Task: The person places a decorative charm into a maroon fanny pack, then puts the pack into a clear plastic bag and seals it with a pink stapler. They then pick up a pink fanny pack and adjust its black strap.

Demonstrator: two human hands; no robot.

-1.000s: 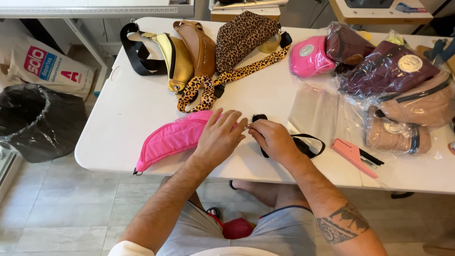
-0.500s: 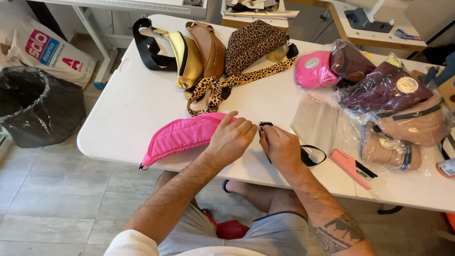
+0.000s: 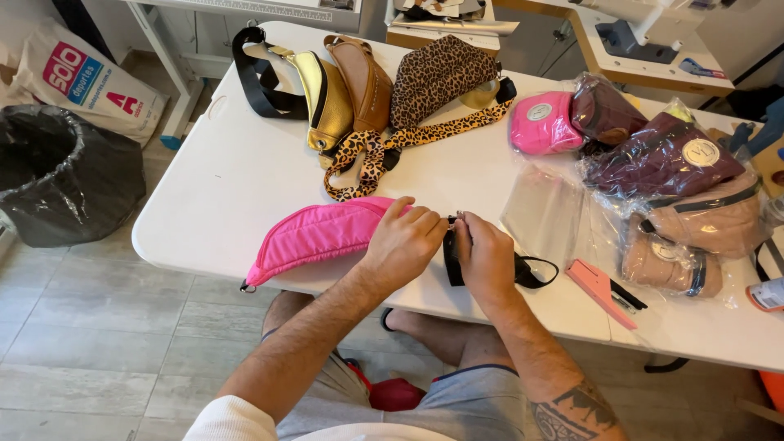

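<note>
Hands meet at the near table edge: left hand point(image 3: 406, 238) pins the quilted hot-pink nylon waist bag point(image 3: 320, 234) flat, right hand point(image 3: 485, 256) pinches its small metal fitting point(image 3: 457, 217) beside the black webbing strap point(image 3: 523, 271), steadying it

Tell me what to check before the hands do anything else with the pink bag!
1. Left hand rests on the pink bag: ok.
2. Right hand at the bag's end, by the black strap: ok.
3. Bag fully on the white table: not ok, one end hangs over the edge.
4. Zipper or buckle state: cannot tell, fingers cover it.
5. Pink stapler away from the hands: ok.
</note>
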